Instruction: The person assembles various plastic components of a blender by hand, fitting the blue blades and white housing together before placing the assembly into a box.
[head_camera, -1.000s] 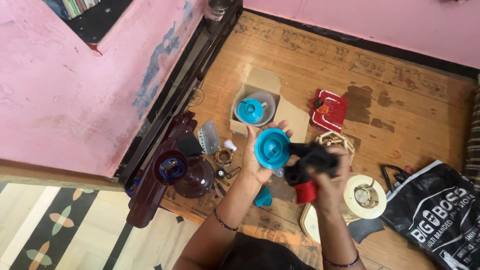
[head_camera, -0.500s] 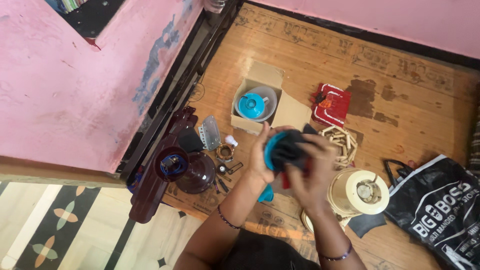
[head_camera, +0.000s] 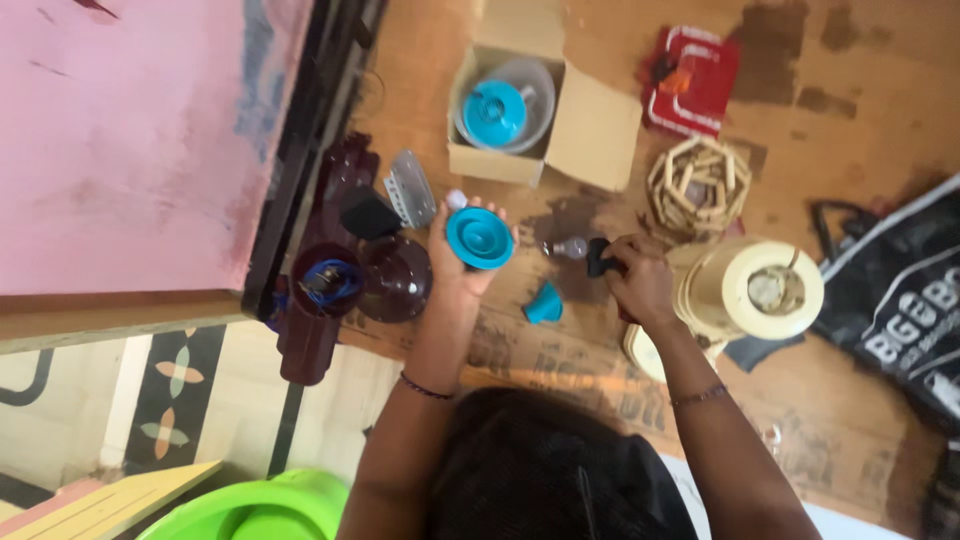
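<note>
Your left hand (head_camera: 462, 262) grips one blue disc (head_camera: 479, 237), your right hand (head_camera: 635, 282) clutches one black cloth (head_camera: 598, 256), beside one small bulb (head_camera: 570, 247).

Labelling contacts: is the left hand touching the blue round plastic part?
Touching. The head view shows the left hand wrapped behind the blue round part, fingertips over its rim, holding it up off the floor. The right hand grips a black cloth, apart from it.

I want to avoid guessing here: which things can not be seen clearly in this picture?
- Black cloth: mostly hidden inside the right hand, head view.
- Black bag: cut off by the right edge.
- Green tub: cut off by the bottom edge.
- Small parts beside the maroon dome: blurred.
</note>
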